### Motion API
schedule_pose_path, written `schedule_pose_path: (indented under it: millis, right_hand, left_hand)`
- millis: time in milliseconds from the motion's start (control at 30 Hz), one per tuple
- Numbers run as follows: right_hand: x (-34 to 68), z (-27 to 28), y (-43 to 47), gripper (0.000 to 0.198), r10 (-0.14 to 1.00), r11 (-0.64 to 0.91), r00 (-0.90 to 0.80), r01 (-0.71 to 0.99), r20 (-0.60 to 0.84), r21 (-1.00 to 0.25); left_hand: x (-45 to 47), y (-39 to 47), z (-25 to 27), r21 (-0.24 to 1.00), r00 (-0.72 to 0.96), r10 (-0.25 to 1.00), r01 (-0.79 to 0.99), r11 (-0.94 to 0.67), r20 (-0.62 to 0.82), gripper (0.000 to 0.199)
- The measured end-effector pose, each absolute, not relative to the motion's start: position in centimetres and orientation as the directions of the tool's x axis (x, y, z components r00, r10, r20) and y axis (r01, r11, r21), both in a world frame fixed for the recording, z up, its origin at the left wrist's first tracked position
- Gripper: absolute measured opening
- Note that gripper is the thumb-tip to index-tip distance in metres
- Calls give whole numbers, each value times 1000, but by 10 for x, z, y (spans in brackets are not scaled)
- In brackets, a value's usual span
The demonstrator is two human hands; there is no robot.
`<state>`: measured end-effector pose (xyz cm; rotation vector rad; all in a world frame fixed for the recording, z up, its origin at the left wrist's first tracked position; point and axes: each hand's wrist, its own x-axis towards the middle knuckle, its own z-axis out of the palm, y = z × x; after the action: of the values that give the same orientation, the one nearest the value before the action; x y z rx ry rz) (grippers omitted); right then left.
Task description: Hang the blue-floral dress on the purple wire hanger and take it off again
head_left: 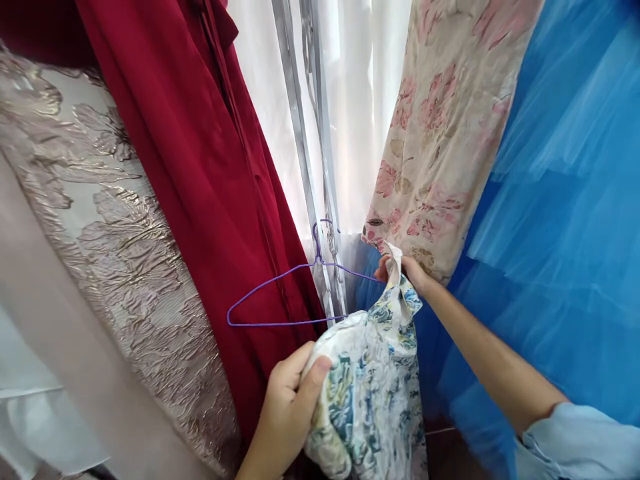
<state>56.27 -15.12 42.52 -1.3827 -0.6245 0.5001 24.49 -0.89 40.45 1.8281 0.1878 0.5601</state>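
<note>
A purple wire hanger point(257, 288) has its hook upward beside shiny strips. A white garment point(373, 387) with a blue, green and yellow floral print covers the hanger's right end. My left hand point(287, 400) grips the near left edge of this garment, thumb on top. Higher up, my right hand point(407, 270) is closed at the garment's upper strap-like part, where the hanger's right arm ends. The cloth hides some of its fingers, so whether they also hold the hanger cannot be told. The hanger's left arm shows bare.
A dark red garment point(200, 200) and a metallic-patterned garment point(135, 227) hang on the left. On the right hang a beige fabric with pink flowers point(435, 133) and a layered blue tulle garment point(560, 200). White curtains point(360, 100) and silvery strips point(300, 120) are behind.
</note>
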Motion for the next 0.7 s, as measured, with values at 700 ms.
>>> schedule_pose_path:
  millis: [700]
  right_hand:
    - [547, 447, -149, 33, 906, -141, 391, -77, -161, -987]
  left_hand:
    - [204, 175, 425, 413, 900, 362, 242, -878, 243, 16]
